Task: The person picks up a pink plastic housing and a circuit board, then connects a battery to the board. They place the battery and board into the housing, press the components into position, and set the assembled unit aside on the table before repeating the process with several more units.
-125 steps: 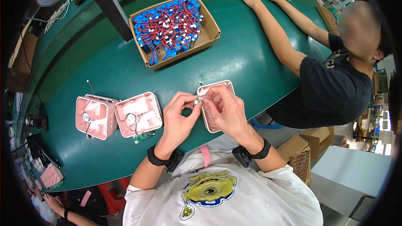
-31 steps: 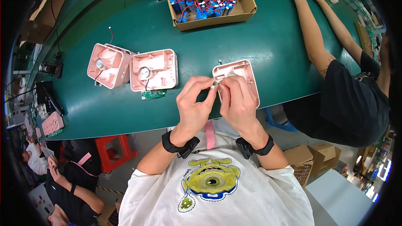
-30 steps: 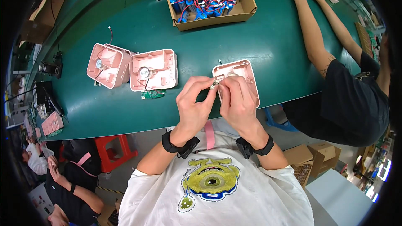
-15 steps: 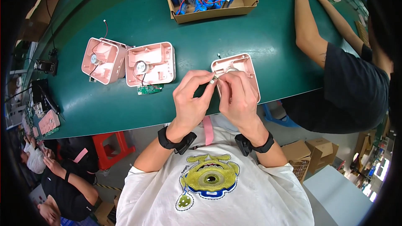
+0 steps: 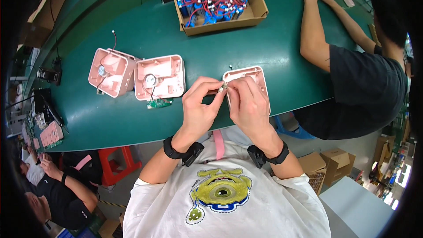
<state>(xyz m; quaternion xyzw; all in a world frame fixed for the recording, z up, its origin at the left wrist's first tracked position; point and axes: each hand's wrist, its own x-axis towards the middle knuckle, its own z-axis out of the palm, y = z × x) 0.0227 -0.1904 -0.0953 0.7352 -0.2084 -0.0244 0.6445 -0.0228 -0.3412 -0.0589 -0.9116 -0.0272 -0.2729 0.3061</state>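
Green worktable, near edge: left hand, right hand pinch small pale part by pink plastic housing; likely adjusting, steadiness needed next.

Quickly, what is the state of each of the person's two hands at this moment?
Left hand: closed, pinching a small pale part.
Right hand: closed at the same part; its exact grip is partly hidden.
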